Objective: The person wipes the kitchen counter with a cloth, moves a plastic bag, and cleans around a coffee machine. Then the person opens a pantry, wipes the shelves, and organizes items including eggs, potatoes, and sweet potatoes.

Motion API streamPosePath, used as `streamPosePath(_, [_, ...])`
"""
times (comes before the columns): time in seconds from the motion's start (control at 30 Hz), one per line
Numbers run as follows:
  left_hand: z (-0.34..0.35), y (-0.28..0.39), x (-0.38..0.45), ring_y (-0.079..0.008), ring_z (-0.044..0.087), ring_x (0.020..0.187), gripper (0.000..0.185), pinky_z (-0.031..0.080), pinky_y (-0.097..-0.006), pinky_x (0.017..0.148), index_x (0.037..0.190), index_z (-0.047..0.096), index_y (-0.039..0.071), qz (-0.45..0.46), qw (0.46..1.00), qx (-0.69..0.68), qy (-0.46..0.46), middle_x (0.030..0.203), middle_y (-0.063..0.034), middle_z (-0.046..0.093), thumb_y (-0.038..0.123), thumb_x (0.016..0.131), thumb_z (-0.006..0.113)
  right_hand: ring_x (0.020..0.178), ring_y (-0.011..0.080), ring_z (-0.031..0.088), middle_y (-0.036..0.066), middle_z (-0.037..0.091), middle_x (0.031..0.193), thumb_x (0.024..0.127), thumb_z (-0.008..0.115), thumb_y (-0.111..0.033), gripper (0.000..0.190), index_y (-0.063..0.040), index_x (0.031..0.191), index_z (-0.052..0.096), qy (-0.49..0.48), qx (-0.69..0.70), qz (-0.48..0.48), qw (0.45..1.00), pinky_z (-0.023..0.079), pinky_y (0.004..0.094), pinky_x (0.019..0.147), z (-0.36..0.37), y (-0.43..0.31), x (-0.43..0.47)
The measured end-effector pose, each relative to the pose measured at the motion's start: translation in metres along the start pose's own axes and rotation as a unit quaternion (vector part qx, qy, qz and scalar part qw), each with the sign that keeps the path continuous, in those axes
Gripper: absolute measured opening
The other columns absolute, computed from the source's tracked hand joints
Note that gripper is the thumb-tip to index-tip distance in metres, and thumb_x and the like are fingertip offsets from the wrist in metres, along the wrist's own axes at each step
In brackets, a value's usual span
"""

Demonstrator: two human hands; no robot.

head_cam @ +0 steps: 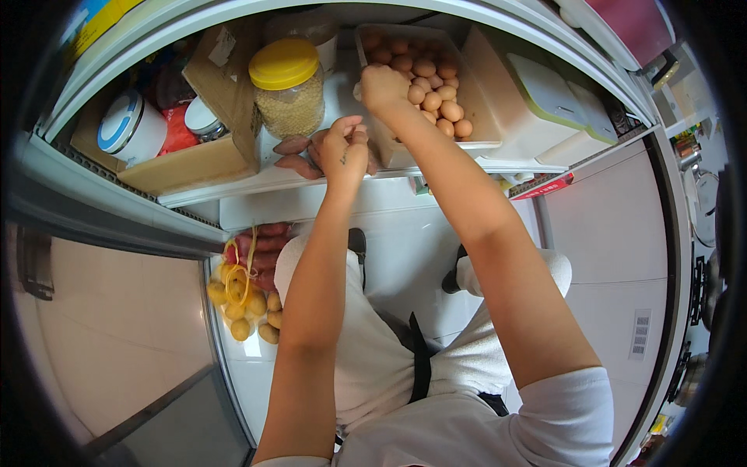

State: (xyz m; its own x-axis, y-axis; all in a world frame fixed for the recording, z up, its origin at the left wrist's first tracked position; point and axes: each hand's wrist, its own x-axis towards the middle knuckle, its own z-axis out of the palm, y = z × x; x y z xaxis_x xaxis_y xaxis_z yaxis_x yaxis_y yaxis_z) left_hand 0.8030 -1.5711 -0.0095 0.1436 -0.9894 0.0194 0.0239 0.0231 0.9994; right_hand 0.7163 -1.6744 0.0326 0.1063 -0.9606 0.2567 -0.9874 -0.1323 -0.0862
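My left hand (344, 154) is over several sweet potatoes (297, 166) at the front of a white cabinet shelf. Its fingers are partly curled, and whether they grip one is hidden. Up and to the right, my right hand (382, 90) is bent into a fist at the left rim of a plastic bin (487, 144). Its fingertips are out of sight, so I cannot tell if it holds anything. Brown eggs (432, 101) are heaped in that bin, just right of the hand. A yellow-lidded jar (289, 96) of pale beans or grains stands behind the sweet potatoes.
On the left of the shelf a cardboard box (192, 169) holds a white canister (131, 128) and other containers. A lidded storage bin (513, 111) adjoins the eggs. Bagged potatoes (236, 298) lie on the floor by my left knee. An open cabinet door (613, 233) stands at right.
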Motion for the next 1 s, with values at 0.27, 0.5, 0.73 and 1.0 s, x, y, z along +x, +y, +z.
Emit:
streamPosePath(0.27, [-0.005, -0.034, 0.014, -0.017, 0.062, 0.079, 0.023, 0.048, -0.0257, 0.072, 0.107, 0.059, -0.004, 0.077, 0.995, 0.014, 0.061, 0.09, -0.0137, 0.065, 0.005, 0.086, 0.055, 0.075, 0.0329, 0.066, 0.016, 0.067, 0.083, 0.071, 0.062, -0.01, 0.014, -0.005, 0.082, 0.068, 0.027, 0.079, -0.083, 0.993, 0.051, 0.0424, 0.064, -0.009, 0.015, -0.068])
streamPosePath(0.5, [0.013, -0.021, 0.003, -0.0208, 0.062, 0.078, 0.018, 0.048, -0.0295, 0.07, 0.099, 0.064, 0.001, 0.136, 0.984, 0.086, 0.08, 0.095, -0.0123, 0.064, 0.006, 0.083, 0.059, 0.075, 0.0314, 0.063, 0.014, 0.065, 0.074, 0.071, 0.058, -0.003, 0.009, -0.004, 0.077, 0.064, 0.045, 0.218, -0.141, 0.965, 0.048, 0.0402, 0.064, -0.02, 0.049, -0.1])
streamPosePath(0.73, [0.02, -0.002, -0.009, -0.031, 0.057, 0.091, 0.018, 0.042, -0.0372, 0.084, 0.095, 0.066, 0.004, 0.257, 0.941, 0.205, 0.078, 0.098, -0.0124, 0.063, 0.007, 0.079, 0.058, 0.078, 0.0281, 0.063, 0.011, 0.066, 0.078, 0.065, 0.056, 0.003, 0.013, -0.004, 0.073, 0.064, 0.098, 0.174, -0.248, 0.948, 0.05, 0.0364, 0.074, -0.023, 0.083, -0.125])
streamPosePath(1.0, [0.015, -0.008, -0.003, -0.0168, 0.055, 0.065, 0.017, 0.043, -0.0283, 0.06, 0.094, 0.069, 0.007, 0.295, 0.92, 0.234, 0.107, 0.089, -0.0094, 0.063, 0.005, 0.08, 0.06, 0.085, 0.0255, 0.065, 0.011, 0.068, 0.088, 0.066, 0.057, 0.001, 0.014, -0.004, 0.073, 0.067, 0.154, 0.124, -0.226, 0.954, 0.047, 0.0389, 0.091, -0.022, 0.137, -0.138])
